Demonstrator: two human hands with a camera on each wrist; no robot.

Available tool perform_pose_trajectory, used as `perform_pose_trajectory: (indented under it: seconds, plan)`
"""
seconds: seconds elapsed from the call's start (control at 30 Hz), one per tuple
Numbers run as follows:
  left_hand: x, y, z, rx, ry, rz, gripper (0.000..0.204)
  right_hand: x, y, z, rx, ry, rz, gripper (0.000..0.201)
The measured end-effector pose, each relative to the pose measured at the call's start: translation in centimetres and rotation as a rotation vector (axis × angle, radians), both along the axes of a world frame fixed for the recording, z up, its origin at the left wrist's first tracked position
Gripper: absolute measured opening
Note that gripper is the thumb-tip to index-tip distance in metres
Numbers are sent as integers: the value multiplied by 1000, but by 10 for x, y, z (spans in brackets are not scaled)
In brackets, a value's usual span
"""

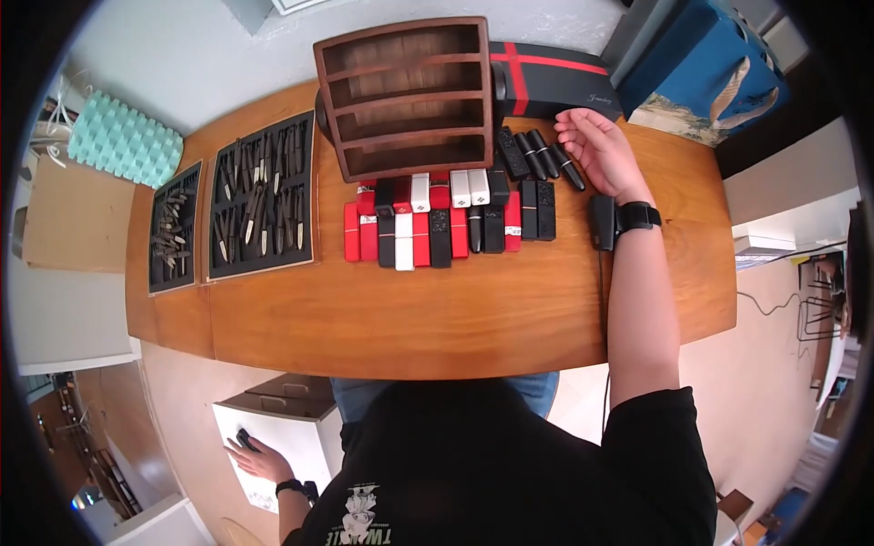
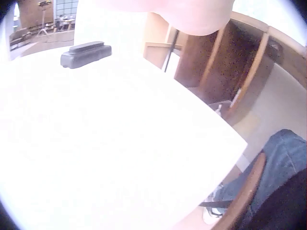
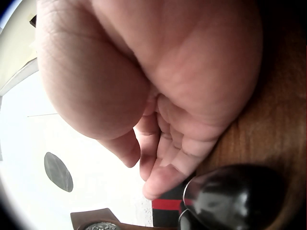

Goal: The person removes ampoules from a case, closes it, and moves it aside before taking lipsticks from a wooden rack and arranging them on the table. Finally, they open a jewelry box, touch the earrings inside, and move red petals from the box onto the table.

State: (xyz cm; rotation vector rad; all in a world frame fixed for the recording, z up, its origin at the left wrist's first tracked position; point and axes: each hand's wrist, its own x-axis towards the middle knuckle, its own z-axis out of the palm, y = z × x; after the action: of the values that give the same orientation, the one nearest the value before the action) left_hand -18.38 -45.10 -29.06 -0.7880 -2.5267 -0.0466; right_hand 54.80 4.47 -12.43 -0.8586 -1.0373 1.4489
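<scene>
The right hand (image 1: pixel 601 155) is held low over the far right of the worktop (image 1: pixel 410 318), its fingers loosely bent and nothing seen gripped between them. It is placed just beside the black tubes (image 1: pixel 543 153), which are laid slantwise in a small group between the wooden rack (image 1: pixel 401 33) and the wrist; whether any tube is touched by the hand cannot be told. That slant seems to let each tube be picked out singly. The long black box (image 1: pixel 569 86) with red ribbon is set beyond the fingertips, probably as a far border.

In front of the rack, small boxes (image 1: pixel 421 241) in red, black and white are lined up in two rows, presumably so that each can be seen and reached. The rack is stood with its compartments facing the near side, likely for the same reason. At left, slim dark pieces (image 1: pixel 258 207) are gathered in two trays, perhaps to be kept apart from the boxes.

The left hand (image 1: pixel 262 462) is rested low at the near left, fingers spread over the white cabinet (image 1: pixel 314 446), as if for support. A small black object (image 2: pixel 86 54) is set there near it (contact cannot be judged).
</scene>
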Motion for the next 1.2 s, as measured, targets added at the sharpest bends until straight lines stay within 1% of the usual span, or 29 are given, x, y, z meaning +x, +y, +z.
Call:
perform_pose_trajectory:
  seconds: [0.03, 0.1, 0.13, 0.17, 0.23, 0.27, 0.3, 0.37, 0.4, 0.5, 0.53, 0.57, 0.6, 0.63, 0.7, 0.83, 0.9, 0.93, 1.0, 1.03, 1.1, 1.13, 1.17, 1.2]
  plan:
    - [-11, -12, -9, -9, -2, 7, 63, -1, 0, -1, -9, -2, 7, 25]
    - [-21, -14, -18, -27, -21, 202, 65, -1, 0, 0, 6, 11, -3, 25]
    - [-25, -15, -23, -2, -109, 304, 70, -1, 0, 0, 3, 5, -10, 25]
    - [-26, -14, -26, -5, -116, 294, 70, -3, 1, -1, -4, 19, 6, 24]
    - [-36, -13, -39, 40, -196, 510, 78, 1, -1, 1, -15, 25, 4, 23]
    - [-44, -16, -46, 33, -219, 534, 81, 0, -2, 1, -11, 23, -4, 23]
    - [-48, -16, -49, 26, -226, 521, 81, -2, -2, 1, -7, 21, -11, 23]
    - [-56, -17, -54, 26, -314, 590, 84, -1, -2, 1, -10, 10, -19, 23]
    - [-60, -16, -56, 21, -318, 582, 84, -1, -2, 1, -8, 6, -12, 23]
    - [-72, -21, -66, 42, -485, 478, 82, 0, -2, 0, -7, 13, -6, 23]
    - [-78, -25, -71, 39, -487, 478, 82, -1, -2, 0, -10, 11, -7, 23]
    - [-90, -33, -85, 23, -448, 405, 81, -1, -3, 1, -8, 17, -3, 22]
    - [-90, -33, -89, 6, -409, 333, 79, -1, -3, 1, -7, 24, 2, 22]
    - [-91, -34, -92, 4, -411, 335, 79, -1, -3, 2, -9, 22, 3, 22]
    - [-86, -29, -85, 71, -361, 455, 74, -2, -4, 2, -5, 26, -1, 22]
    - [-85, -26, -71, 43, -359, 429, 69, -3, -5, 3, -5, 30, -13, 22]
    - [-79, -24, -56, 18, -451, 438, 68, -1, -4, 3, -10, 24, -10, 22]
    - [-76, -23, -55, 18, -449, 440, 68, -1, -4, 2, -10, 26, -8, 22]
    - [-76, -20, -59, -13, -250, 499, 75, -1, -3, 2, -19, 32, -7, 22]
    - [-79, -20, -56, -11, -246, 503, 75, 0, -3, 1, -17, 36, -4, 22]
    - [-82, -8, -44, 90, -334, 552, 83, 0, -3, 1, -9, 30, -3, 22]
    - [-85, -1, -42, 226, -284, 516, 86, 0, -4, 1, -11, 34, 2, 22]
    - [-67, 21, -9, 384, -443, 495, 84, 0, -4, 2, -12, 27, -5, 22]
    - [-60, 41, 7, 644, -479, 327, 81, 0, -4, 3, -12, 18, -10, 22]
